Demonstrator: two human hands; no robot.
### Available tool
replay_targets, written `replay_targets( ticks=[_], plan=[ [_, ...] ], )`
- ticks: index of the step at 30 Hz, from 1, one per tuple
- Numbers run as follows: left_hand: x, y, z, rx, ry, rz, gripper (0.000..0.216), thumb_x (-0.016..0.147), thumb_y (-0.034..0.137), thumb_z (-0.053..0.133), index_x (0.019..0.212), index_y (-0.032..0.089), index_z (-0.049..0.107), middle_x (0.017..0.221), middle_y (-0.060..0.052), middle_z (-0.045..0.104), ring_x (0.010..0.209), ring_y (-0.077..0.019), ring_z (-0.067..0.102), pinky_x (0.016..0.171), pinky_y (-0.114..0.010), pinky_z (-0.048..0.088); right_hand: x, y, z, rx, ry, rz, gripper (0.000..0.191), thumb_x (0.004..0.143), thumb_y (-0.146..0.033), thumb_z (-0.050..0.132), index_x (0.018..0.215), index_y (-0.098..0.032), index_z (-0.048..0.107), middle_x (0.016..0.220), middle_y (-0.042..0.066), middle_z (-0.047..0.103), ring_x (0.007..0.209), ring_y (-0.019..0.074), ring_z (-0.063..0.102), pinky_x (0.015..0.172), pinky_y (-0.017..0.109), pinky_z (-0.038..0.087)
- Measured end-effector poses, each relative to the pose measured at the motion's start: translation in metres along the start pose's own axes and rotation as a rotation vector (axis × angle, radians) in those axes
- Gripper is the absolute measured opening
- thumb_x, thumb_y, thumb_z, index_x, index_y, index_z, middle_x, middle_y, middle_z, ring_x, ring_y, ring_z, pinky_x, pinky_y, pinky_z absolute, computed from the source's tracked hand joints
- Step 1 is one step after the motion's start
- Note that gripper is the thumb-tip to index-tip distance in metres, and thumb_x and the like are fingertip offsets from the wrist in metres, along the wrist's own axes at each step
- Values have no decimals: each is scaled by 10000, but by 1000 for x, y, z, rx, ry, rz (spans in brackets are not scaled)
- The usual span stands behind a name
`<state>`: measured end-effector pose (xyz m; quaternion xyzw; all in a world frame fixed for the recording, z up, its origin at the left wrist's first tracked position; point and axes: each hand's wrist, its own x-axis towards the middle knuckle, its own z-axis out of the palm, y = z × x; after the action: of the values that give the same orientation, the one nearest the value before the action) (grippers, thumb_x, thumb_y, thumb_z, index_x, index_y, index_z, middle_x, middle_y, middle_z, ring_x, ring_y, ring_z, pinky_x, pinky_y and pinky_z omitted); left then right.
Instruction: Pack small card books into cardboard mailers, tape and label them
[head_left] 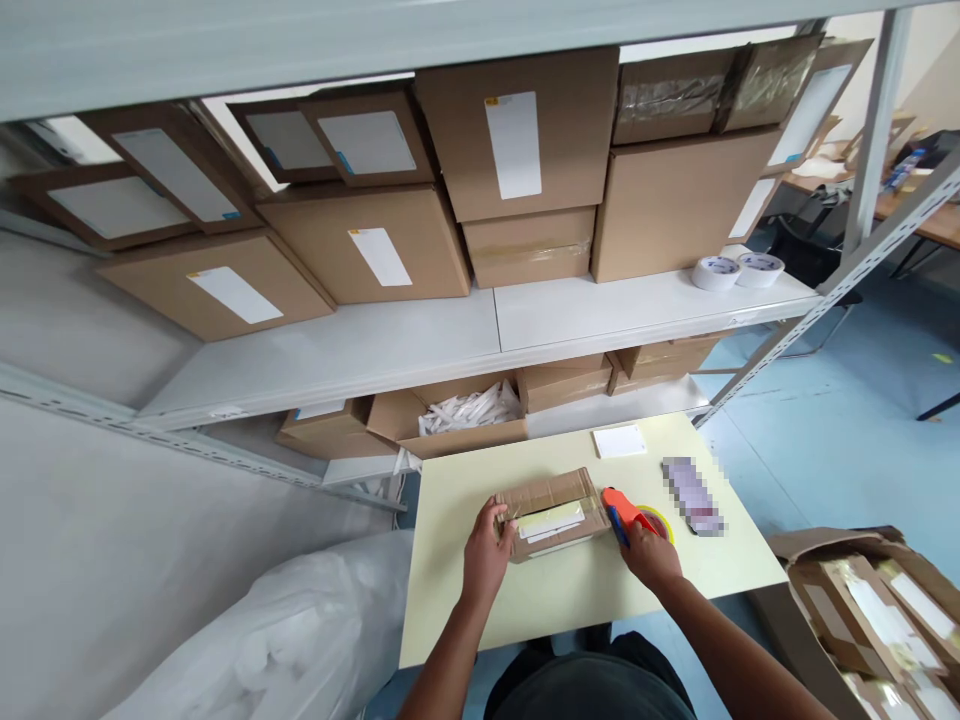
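Observation:
A small brown cardboard box (pixel 559 492) with tape along its top and white paper labels lies on the pale yellow table (pixel 450 600). My left hand (pixel 487 550) grips the box's left end, thumb on the near side and fingers over the top edge. Just off the box's right end, my right hand (pixel 651 558) is closed around an orange tape dispenser (pixel 624 505). A blue part shows beside it, and a yellow-rimmed tape roll peeks out past the hand. The fingers hide most of the dispenser's handle.
A white card (pixel 619 441) and a blurred-out purple object (pixel 691 495) lie on the table's far right. Behind stands a metal shelf (pixel 420 345) with boxes and tape rolls (pixel 716 273). An open carton (pixel 780 545) sits right, a white plastic bag (pixel 300 620) left.

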<state>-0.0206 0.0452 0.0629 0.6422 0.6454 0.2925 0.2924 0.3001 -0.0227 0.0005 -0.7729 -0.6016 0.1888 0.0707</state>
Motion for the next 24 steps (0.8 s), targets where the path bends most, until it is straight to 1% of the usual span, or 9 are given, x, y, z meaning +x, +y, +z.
replay_targets(
  ticks=[4,6,9,11,13,16,18,21,24],
  plan=[
    [-6,-4,3,-24,26,-19,254,906,346,536,1125,254,626,1450,-101,590,1322,-251,579,1061,-432,501,0,-4,-9,25,121,18,191,866,-341,497,986,-236,602,727,75,716,572,249,679,486,317,442],
    [-7,-10,1,-50,31,-33,244,914,336,528,1116,262,642,1459,-86,587,1320,-242,582,1071,-418,499,-2,-3,-28,114,176,18,258,899,-405,443,1019,-217,574,738,73,703,579,257,666,498,329,442],
    [-9,-18,-5,-93,7,-36,239,925,346,524,1098,268,670,1441,-57,608,1309,-229,592,1083,-396,496,-7,-9,-72,298,186,-99,271,914,-478,437,957,-229,535,666,27,642,554,230,609,528,328,446],
    [-11,-21,-7,-106,-12,-16,248,931,356,528,1104,265,682,1426,-51,622,1306,-224,596,1093,-388,491,-11,-20,-106,401,118,-185,264,920,-495,462,931,-238,520,657,4,612,526,193,544,523,311,427],
    [-15,-22,-7,-108,-21,24,256,935,361,535,1116,263,688,1424,-50,624,1317,-220,586,1098,-377,488,-13,-38,-135,494,19,-282,267,931,-489,473,983,-233,530,734,10,629,579,181,534,545,300,424],
    [-20,-19,-2,-112,0,54,254,942,356,539,1132,273,687,1433,-39,616,1328,-215,576,1079,-356,505,-11,-66,-162,645,-178,-429,248,921,-451,487,995,-225,554,843,22,628,729,192,558,632,297,447],
    [-22,-18,2,-121,28,43,254,947,344,534,1138,273,685,1443,-42,607,1319,-219,585,1071,-363,515,-4,-83,-167,707,-325,-482,208,882,-412,503,920,-216,562,823,10,590,739,185,534,648,294,435],
    [-24,-15,4,-151,38,42,266,947,322,528,1153,257,682,1441,-64,605,1310,-228,591,1090,-398,504,11,-99,-160,687,-501,-493,157,799,-348,520,843,-204,562,780,-1,547,724,178,503,649,293,407],
    [-24,-5,-2,-179,80,50,252,939,334,542,1111,247,703,1424,-80,610,1320,-241,573,1111,-433,479,24,-105,-150,613,-593,-505,166,757,-329,515,831,-195,577,768,1,551,734,187,507,659,299,395]
  ],
)
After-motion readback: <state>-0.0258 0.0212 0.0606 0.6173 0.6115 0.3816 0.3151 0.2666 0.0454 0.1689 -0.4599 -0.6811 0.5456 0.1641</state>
